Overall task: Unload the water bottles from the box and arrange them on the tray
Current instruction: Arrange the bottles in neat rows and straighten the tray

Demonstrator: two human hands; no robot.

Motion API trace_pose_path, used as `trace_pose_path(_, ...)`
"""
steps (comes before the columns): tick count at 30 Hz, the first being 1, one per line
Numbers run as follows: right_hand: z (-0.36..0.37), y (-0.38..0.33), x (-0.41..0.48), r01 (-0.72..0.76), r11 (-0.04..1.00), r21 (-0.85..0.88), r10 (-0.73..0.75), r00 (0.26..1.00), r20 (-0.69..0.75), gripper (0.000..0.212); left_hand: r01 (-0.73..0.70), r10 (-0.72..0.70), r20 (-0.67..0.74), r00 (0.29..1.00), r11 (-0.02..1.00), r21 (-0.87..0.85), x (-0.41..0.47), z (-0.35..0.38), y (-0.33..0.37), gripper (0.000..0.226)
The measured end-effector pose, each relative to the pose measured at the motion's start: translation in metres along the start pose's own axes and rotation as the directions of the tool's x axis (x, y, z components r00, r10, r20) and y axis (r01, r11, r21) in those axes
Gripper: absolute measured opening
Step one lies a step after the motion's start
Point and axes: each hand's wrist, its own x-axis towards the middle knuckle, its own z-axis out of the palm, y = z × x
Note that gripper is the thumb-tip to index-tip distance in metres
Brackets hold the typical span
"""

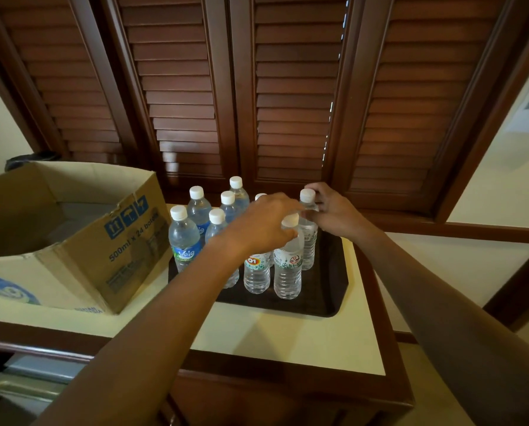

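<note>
- While the water bottles [199,210] stand upright on the dark tray [329,290] at the centre of the frame, both arms reach in over them from the lower edge.
- The left hand [263,226] enters from the lower left. Its fingers and thumb are curled around the neck of the front bottle [287,269], just under the white cap, grasping it.
- The right hand [333,210] enters from the lower right. Its fingers are wrapped around the neck of the rear bottle [308,244], directly below the cap, grasping it.
- The front bottle and the rear bottle stand on the right part of the tray, just beside each other.
- The remaining bottles fill the left and middle of the tray in close rows. The blue-labelled bottle [184,241] stands at the tray's left edge.
- All visible caps are white and in place.
- The cardboard box [82,241] sits at the left of the frame, top open, just beside the tray's left edge. Its side reads "500ml x 24".
- Box and tray both rest on the cream-topped table [287,339] with a dark wooden rim.
- Brown louvred shutters [287,87] fill the upper frame behind the table.
</note>
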Motion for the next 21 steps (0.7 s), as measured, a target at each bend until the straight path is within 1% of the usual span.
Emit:
trace_pose_path(1, 0.0, -0.002, -0.002, 0.017, 1.0, 0.007, -0.017, 1.0, -0.009, 0.063, -0.036, 0.035, 0.044, 0.998, 0.999, 0.015, 0.002, -0.005, -0.001, 0.047)
trace_pose_path(2, -0.001, -0.003, -0.003, 0.029, 0.999, 0.017, -0.029, 0.999, -0.025, 0.056, -0.044, 0.042, 0.075, 0.996, 0.999, 0.018, 0.004, -0.008, -0.002, 0.043)
trace_pose_path(4, -0.001, -0.003, -0.003, 0.04, 0.999, 0.034, -0.037, 0.997, -0.06, 0.043, -0.01, 0.009, 0.091, 0.996, 1.0, 0.011, 0.007, -0.013, -0.004, 0.038)
trace_pose_path(5, -0.002, -0.001, -0.002, 0.038, 0.999, 0.034, -0.036, 0.997, -0.07, 0.04, 0.012, -0.012, 0.084, 0.996, 1.0, 0.006, 0.009, -0.014, -0.004, 0.035)
trace_pose_path(8, -0.004, 0.001, -0.002, 0.018, 1.0, 0.02, -0.016, 0.997, -0.072, 0.044, 0.053, -0.053, 0.043, 0.998, 0.999, -0.01, 0.009, -0.013, 0.0, 0.03)
trace_pose_path(11, -0.005, 0.0, -0.001, 0.039, 0.999, 0.003, -0.039, 0.998, -0.053, 0.046, 0.075, -0.075, -0.006, 0.997, 0.997, 0.004, 0.007, -0.011, 0.004, 0.034)
trace_pose_path(13, -0.006, -0.001, -0.002, 0.056, 0.998, 0.006, -0.055, 0.998, -0.033, 0.051, 0.091, -0.091, -0.03, 0.995, 0.996, 0.012, 0.006, -0.009, 0.004, 0.037)
trace_pose_path(15, -0.007, -0.001, -0.001, 0.084, 0.996, 0.023, -0.084, 0.996, -0.007, 0.055, 0.101, -0.102, -0.038, 0.994, 0.995, -0.018, 0.004, -0.008, 0.003, 0.038)
trace_pose_path(17, -0.007, -0.001, 0.001, 0.11, 0.993, 0.038, -0.109, 0.994, -0.013, 0.049, 0.08, -0.083, -0.035, 0.996, 0.995, -0.056, 0.001, -0.011, 0.003, 0.04)
trace_pose_path(19, -0.007, -0.002, 0.002, 0.106, 0.994, 0.034, -0.104, 0.993, -0.057, 0.039, 0.041, -0.041, -0.008, 0.999, 0.997, -0.065, -0.002, -0.014, 0.003, 0.043)
trace_pose_path(21, -0.007, -0.002, 0.004, 0.09, 0.996, -0.005, -0.09, 0.989, -0.114, 0.033, 0.015, -0.014, 0.027, 1.0, 0.999, -0.051, -0.001, -0.015, 0.002, 0.037)
